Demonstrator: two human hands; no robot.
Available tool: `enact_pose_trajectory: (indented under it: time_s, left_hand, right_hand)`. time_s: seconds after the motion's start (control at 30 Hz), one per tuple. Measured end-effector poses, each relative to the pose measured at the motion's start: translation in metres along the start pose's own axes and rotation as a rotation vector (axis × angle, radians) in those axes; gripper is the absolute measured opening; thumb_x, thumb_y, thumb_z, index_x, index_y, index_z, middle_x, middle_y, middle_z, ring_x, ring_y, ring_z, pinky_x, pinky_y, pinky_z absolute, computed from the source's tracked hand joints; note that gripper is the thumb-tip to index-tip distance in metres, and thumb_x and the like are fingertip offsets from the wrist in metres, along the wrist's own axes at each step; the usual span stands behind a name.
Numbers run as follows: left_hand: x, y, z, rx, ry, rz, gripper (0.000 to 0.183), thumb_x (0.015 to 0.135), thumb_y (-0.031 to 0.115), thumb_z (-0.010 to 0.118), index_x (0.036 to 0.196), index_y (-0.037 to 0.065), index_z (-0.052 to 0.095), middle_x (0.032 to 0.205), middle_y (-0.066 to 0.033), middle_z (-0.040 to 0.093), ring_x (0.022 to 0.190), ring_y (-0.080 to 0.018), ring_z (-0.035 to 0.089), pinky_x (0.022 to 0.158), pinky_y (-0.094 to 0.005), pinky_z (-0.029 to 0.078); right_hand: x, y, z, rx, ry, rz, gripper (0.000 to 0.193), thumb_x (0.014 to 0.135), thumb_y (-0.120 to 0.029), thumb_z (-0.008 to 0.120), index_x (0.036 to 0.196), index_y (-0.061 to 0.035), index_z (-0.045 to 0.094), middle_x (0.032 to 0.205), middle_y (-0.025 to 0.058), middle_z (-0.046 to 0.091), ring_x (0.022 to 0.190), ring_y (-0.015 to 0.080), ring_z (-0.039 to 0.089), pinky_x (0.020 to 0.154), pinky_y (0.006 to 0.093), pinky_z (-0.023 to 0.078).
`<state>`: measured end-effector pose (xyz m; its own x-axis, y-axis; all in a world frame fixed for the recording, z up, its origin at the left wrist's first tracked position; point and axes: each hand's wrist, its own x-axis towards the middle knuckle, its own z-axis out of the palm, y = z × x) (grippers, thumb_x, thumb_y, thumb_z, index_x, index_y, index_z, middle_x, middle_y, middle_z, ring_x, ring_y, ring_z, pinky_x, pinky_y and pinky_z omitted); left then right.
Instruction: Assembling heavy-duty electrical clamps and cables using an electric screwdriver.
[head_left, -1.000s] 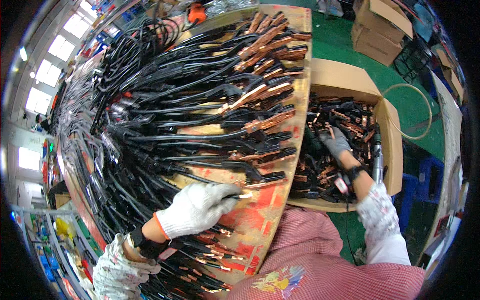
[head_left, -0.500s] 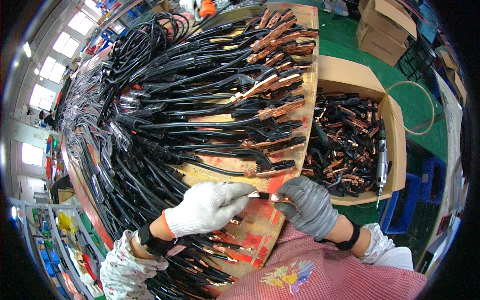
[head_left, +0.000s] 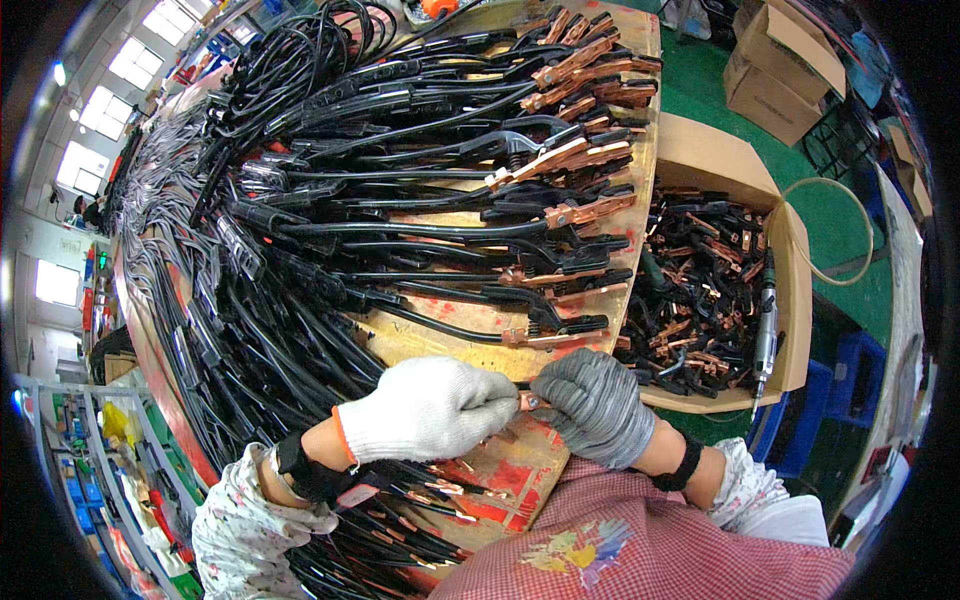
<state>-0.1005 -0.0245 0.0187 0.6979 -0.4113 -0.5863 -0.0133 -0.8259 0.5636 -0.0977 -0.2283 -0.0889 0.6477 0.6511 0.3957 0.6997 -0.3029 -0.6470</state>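
My left hand [head_left: 435,408], in a white knit glove, is closed with its fingertips pinched on a cable end that the glove mostly hides. My right hand [head_left: 597,405], in a grey glove, grips a small welding electrode holder; only its copper end [head_left: 529,401] shows between the two gloves. Both hands meet fingertip to fingertip over the table's near edge. Beyond them lie finished-looking electrode holders [head_left: 560,325] with copper jaws, black levers and springs on black cables. Below my left wrist, several black cables [head_left: 400,510] end in bare copper tips.
A wooden table [head_left: 440,345] with worn red paint carries the cable bundles [head_left: 250,260]. To the right stands an open cardboard box [head_left: 790,290] full of loose copper and black holder parts, with a power screwdriver [head_left: 767,335] along its side. Blue crates [head_left: 800,420] sit beyond it.
My hands have come closer together, and the gap between the cable end and the holder part has closed. The right hand has shifted left. The whole view has shifted slightly.
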Motion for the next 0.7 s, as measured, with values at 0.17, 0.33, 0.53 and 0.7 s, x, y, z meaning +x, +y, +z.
enact_pose_trajectory:
  time_s: [0.17, 0.33, 0.53, 0.7]
  left_hand:
    - [0.007, 0.006, -0.009, -0.222, -0.091, -0.205, 0.031, 0.087, 0.037, 0.052, 0.099, 0.012, 0.066, 0.082, -0.0111, 0.067, 0.077, -0.0269, 0.065, 0.073, -0.0343, 0.051]
    - [-0.003, -0.001, -0.008, 0.036, 0.033, -0.09, 0.028, 0.086, 0.036, 0.054, 0.095, 0.012, 0.066, 0.077, -0.0086, 0.066, 0.071, -0.0264, 0.065, 0.065, -0.0347, 0.051]
    - [-0.009, -0.015, 0.01, 0.363, 0.312, 0.144, 0.017, 0.078, 0.025, 0.063, 0.087, 0.011, 0.067, 0.073, -0.0084, 0.064, 0.065, -0.0273, 0.062, 0.055, -0.0367, 0.049]
    - [-0.007, -0.015, 0.011, 0.39, 0.32, 0.136, 0.015, 0.078, 0.025, 0.063, 0.085, 0.011, 0.067, 0.068, -0.0091, 0.063, 0.061, -0.0286, 0.062, 0.054, -0.0373, 0.048]
  right_hand:
    - [0.005, 0.007, 0.005, 0.009, 0.045, -0.05, 0.025, 0.07, -0.017, 0.065, 0.094, -0.0091, 0.062, 0.092, 0.0084, 0.062, 0.083, 0.0256, 0.06, 0.067, 0.038, 0.048]
    - [0.014, 0.0, 0.001, 0.0, -0.065, -0.022, 0.025, 0.075, -0.026, 0.065, 0.093, -0.008, 0.062, 0.091, 0.0086, 0.062, 0.083, 0.0252, 0.06, 0.068, 0.0374, 0.048]
    - [0.017, -0.001, -0.002, -0.06, -0.094, -0.043, 0.027, 0.077, -0.028, 0.064, 0.093, -0.0065, 0.062, 0.091, 0.0088, 0.061, 0.081, 0.0252, 0.059, 0.068, 0.0373, 0.047]
    - [0.017, 0.0, -0.001, -0.072, -0.08, -0.07, 0.026, 0.077, -0.027, 0.063, 0.092, -0.006, 0.062, 0.09, 0.0089, 0.062, 0.082, 0.0255, 0.059, 0.068, 0.0368, 0.048]
